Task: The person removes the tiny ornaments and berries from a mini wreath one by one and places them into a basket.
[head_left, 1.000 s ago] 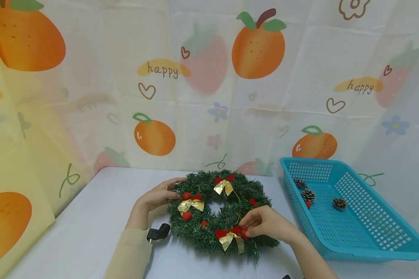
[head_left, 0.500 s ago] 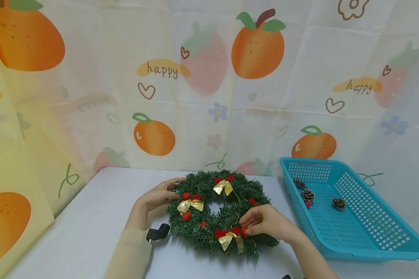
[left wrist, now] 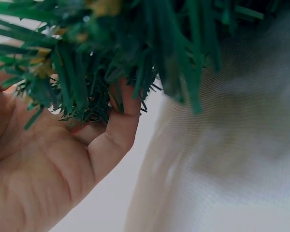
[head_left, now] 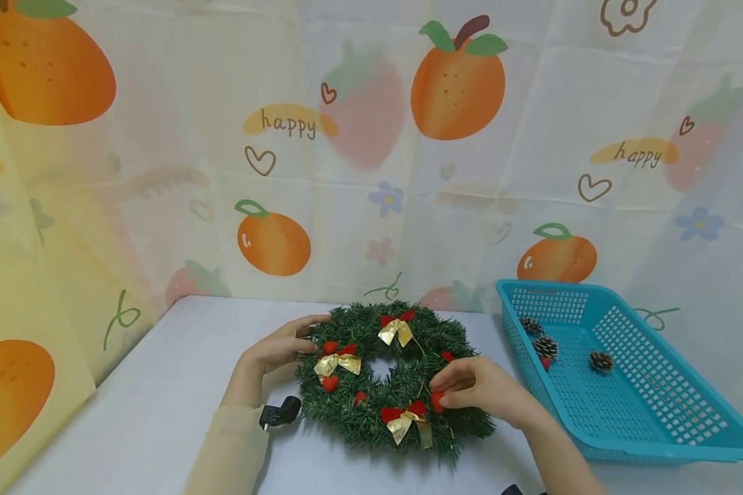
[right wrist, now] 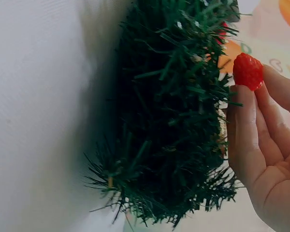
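a right hand (head_left: 479, 392) pinches a red berry (right wrist: 248, 71), probably light, firm and best held by its sides, over a green wreath (head_left: 371, 419) at the head view's lower centre; the left hand (head_left: 278, 346) grips the wreath's springy-looking left edge.

On the cloth (head_left: 347, 206), brown script reads "happy" across one yellow streak (head_left: 291, 122) and again across another streak (head_left: 636, 151) further right. Faint lettering (head_left: 167, 180) at left is illegible.
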A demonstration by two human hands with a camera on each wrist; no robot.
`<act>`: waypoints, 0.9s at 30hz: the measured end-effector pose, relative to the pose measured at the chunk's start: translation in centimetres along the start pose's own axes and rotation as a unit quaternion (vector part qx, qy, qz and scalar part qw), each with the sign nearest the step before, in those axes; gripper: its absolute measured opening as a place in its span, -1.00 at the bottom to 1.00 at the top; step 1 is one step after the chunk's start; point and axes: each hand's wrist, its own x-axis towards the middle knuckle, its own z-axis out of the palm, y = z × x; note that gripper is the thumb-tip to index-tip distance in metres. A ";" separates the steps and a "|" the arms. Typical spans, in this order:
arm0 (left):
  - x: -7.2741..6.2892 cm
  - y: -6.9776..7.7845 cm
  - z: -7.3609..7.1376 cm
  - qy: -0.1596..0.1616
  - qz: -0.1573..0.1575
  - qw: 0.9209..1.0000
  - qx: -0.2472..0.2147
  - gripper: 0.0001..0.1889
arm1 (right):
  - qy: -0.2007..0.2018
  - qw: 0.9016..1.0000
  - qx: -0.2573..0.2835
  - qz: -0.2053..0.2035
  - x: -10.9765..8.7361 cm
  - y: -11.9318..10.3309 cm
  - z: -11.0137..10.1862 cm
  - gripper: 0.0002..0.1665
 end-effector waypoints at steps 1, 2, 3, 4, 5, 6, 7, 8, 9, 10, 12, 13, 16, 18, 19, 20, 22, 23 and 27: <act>0.0 0.0 0.0 0.000 0.000 1.000 0.000 -0.24 | 0.003 1.000 -0.001 0.001 -0.1 -0.1 -0.1 -0.61; 0.0 0.0 0.0 0.000 0.001 1.000 0.000 -0.24 | 0.006 1.000 0.000 0.003 -0.1 -0.2 -0.2 -0.60; 0.0 -0.1 0.0 0.001 -0.001 1.000 0.001 -0.24 | 0.010 1.000 0.000 0.004 -0.2 -0.3 -0.3 -0.58; 0.0 -0.1 0.0 0.003 -0.004 1.000 0.001 -0.25 | 0.012 1.000 0.002 0.004 -0.3 -0.4 -0.4 -0.56; 0.0 -0.1 0.0 0.003 -0.004 1.000 0.000 -0.25 | 0.015 1.000 0.004 0.005 -0.4 -0.4 -0.5 -0.55; 0.1 -0.1 0.0 0.002 -0.004 1.000 0.000 -0.24 | 0.017 1.000 0.007 0.006 -0.4 -0.4 -0.6 -0.53; 0.1 -0.1 0.0 0.002 -0.004 1.000 -0.001 -0.24 | 0.020 1.000 0.009 0.006 -0.5 -0.5 -0.7 -0.52; 0.1 -0.1 0.0 0.001 -0.004 1.000 -0.002 -0.24 | 0.024 1.000 0.009 0.005 -0.6 -0.5 -0.8 -0.51; 0.1 -0.1 0.0 0.001 -0.003 1.000 -0.003 -0.24 | 0.028 0.999 0.014 0.007 -0.6 -0.6 -0.9 -0.50; 0.1 -0.1 0.0 -0.001 -0.001 1.000 -0.003 -0.24 | 0.035 0.999 0.012 0.006 -0.7 -0.6 -1.0 -0.49; 0.1 0.0 0.1 -0.003 0.001 1.000 -0.003 -0.24 | 0.052 0.999 0.008 0.007 -0.8 -0.7 -1.2 -0.48; 0.1 0.0 0.1 -0.003 0.001 1.000 -0.003 -0.24 | 0.062 0.998 0.005 0.007 -0.9 -0.8 -1.2 -0.48; 0.1 0.0 0.1 -0.002 0.001 1.000 -0.002 -0.24 | 0.090 0.996 -0.002 0.006 -1.1 -1.1 -1.5 -0.48; 0.0 0.0 0.1 0.000 -0.001 1.000 -0.001 -0.24 | 0.107 0.994 -0.002 0.009 -1.3 -1.2 -1.7 -0.48; 0.0 0.0 0.1 0.002 -0.003 1.000 0.000 -0.24 | 0.114 0.993 -0.004 0.006 -1.4 -1.3 -1.8 -0.48; 0.1 0.0 0.1 0.003 -0.004 1.000 0.001 -0.24 | 0.121 0.993 -0.005 0.007 -1.5 -1.3 -1.9 -0.49; 0.1 0.0 0.1 0.004 -0.006 1.000 0.004 -0.24 | 0.132 0.991 -0.003 0.007 -1.7 -1.5 -2.1 -0.50; 0.1 0.0 0.1 0.006 -0.009 1.000 0.004 -0.24 | 0.135 0.991 -0.001 0.006 -1.8 -1.5 -2.3 -0.50; 0.2 -0.1 0.1 0.009 -0.013 1.000 0.005 -0.24 | 0.146 0.989 0.011 0.006 -2.1 -1.8 -2.7 -0.51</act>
